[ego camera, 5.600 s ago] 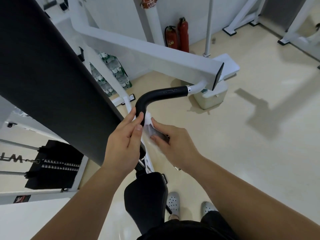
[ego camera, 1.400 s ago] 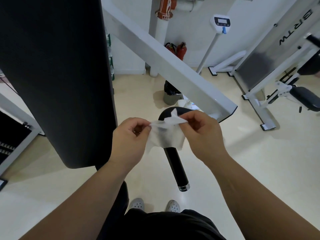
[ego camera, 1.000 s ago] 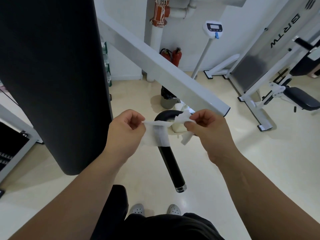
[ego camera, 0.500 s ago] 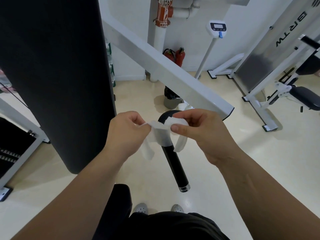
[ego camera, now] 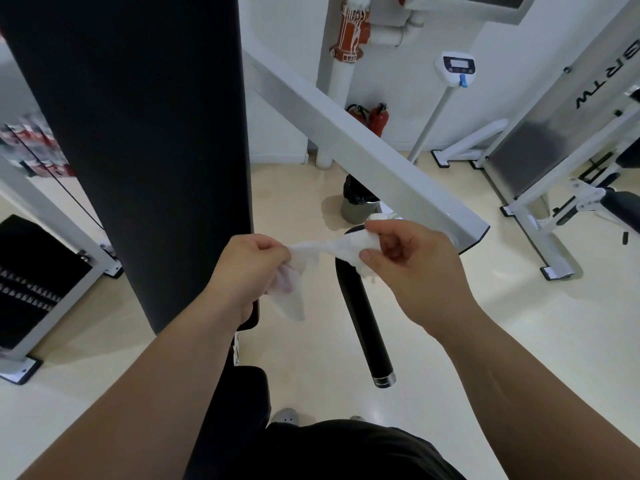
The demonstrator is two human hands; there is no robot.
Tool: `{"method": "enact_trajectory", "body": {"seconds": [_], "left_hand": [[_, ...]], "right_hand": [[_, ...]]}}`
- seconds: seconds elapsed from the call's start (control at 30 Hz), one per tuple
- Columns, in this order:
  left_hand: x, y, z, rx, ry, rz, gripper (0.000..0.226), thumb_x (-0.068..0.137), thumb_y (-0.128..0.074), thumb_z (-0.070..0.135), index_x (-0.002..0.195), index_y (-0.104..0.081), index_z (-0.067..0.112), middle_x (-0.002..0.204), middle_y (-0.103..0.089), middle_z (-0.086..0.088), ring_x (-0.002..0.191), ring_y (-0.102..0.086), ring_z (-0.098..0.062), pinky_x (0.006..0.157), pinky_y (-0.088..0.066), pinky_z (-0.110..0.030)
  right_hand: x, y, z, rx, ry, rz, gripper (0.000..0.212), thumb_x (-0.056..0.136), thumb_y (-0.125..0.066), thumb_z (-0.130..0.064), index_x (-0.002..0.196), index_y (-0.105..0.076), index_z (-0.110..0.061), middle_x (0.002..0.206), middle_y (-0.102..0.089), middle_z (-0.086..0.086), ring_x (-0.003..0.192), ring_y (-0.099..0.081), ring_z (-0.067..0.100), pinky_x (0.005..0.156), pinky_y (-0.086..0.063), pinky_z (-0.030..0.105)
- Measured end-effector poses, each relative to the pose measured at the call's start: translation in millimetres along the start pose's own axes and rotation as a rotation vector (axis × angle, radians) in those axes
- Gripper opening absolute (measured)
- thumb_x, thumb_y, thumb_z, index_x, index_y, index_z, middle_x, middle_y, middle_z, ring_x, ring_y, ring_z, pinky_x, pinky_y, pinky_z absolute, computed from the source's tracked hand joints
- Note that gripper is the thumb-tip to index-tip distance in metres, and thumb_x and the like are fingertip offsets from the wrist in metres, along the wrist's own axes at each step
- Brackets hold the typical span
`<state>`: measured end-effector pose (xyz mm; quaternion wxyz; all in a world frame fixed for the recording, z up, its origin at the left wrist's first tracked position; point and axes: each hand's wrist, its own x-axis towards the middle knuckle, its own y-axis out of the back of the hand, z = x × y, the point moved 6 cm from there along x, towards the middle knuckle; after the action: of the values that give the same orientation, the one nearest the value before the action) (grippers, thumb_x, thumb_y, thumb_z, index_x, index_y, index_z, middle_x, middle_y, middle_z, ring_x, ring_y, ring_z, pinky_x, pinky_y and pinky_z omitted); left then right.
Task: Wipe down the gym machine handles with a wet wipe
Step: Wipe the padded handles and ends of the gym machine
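- At centre of frame: wet wipe point(ego camera: 313, 258), white and crumpled, stretched between both hands above the black machine handle point(ego camera: 363, 313).
- Left of centre: left hand point(ego camera: 249, 271), grip closed on one end of the wipe, loose tail hanging below.
- Right of centre: right hand point(ego camera: 412, 268), grip pinching the other end, over the handle's bend.
- Upper left: tall black pad point(ego camera: 138, 133).
- Upper right: white frame bar point(ego camera: 363, 157).

- The pale cream floor point(ego camera: 519, 341) carries everything.
- A grey bin point(ego camera: 356, 206) with a black liner stands on it.
- Two red fire extinguishers point(ego camera: 372, 117) stand by the wall.
- White machine frame feet point(ego camera: 556, 271) rest on it.
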<state>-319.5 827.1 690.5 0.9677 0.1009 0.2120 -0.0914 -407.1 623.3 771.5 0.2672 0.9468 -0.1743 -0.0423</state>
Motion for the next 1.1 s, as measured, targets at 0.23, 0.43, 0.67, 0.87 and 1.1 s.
{"method": "enact_trajectory", "body": {"seconds": [0.23,0.43,0.67,0.87,1.1], "left_hand": [[-22,-19,14,-0.172,-0.054,-0.164,0.025,0.094,-0.052,0.016,0.081,-0.067,0.0,0.074,-0.064,-0.012,0.069,-0.057,-0.024,0.067,-0.047,-0.036],[-44,-44,15,-0.382,0.027,-0.348,0.039,0.101,-0.047,0.035,0.108,-0.073,0.006,0.109,-0.073,-0.021,0.101,-0.068,-0.036,0.09,-0.052,-0.047],[-37,-41,14,-0.152,-0.11,-0.24,0.015,0.094,-0.064,0.016,0.101,-0.077,0.016,0.1,-0.077,-0.008,0.101,-0.071,-0.032,0.098,-0.052,-0.055],[-1,-52,36,0.066,-0.216,-0.168,0.017,0.089,-0.066,0.011,0.101,-0.072,0.023,0.099,-0.074,-0.002,0.095,-0.07,-0.027,0.085,-0.059,-0.045],[1,-58,26,0.288,-0.513,0.225,0.025,0.086,-0.071,0.022,0.109,-0.064,0.031,0.117,-0.052,0.007,0.106,-0.054,-0.009,0.094,-0.047,-0.026]], "right_hand": [[-7,-19,-24,0.275,0.038,-0.341,0.036,0.085,-0.072,0.004,0.115,-0.067,-0.017,0.097,-0.066,0.027,0.075,-0.058,0.045,0.081,-0.054,0.053],[8,-14,-2,0.093,0.0,-0.043,0.042,0.076,-0.085,-0.015,0.111,-0.066,-0.03,0.082,-0.066,-0.006,0.053,-0.053,0.008,0.06,-0.047,0.02],[6,-9,18,-0.001,0.028,0.127,0.038,0.082,-0.078,-0.029,0.116,-0.062,-0.033,0.091,-0.057,-0.015,0.076,-0.059,0.005,0.071,-0.048,0.016],[-16,-15,44,-0.061,0.026,0.084,0.032,0.09,-0.067,-0.02,0.117,-0.061,-0.036,0.107,-0.057,-0.011,0.086,-0.059,0.004,0.071,-0.046,0.012],[-37,-36,64,-0.116,0.084,-0.077,0.052,0.093,-0.063,-0.013,0.141,-0.052,-0.028,0.109,-0.052,-0.023,0.098,-0.058,0.002,0.081,-0.046,0.006]]}}
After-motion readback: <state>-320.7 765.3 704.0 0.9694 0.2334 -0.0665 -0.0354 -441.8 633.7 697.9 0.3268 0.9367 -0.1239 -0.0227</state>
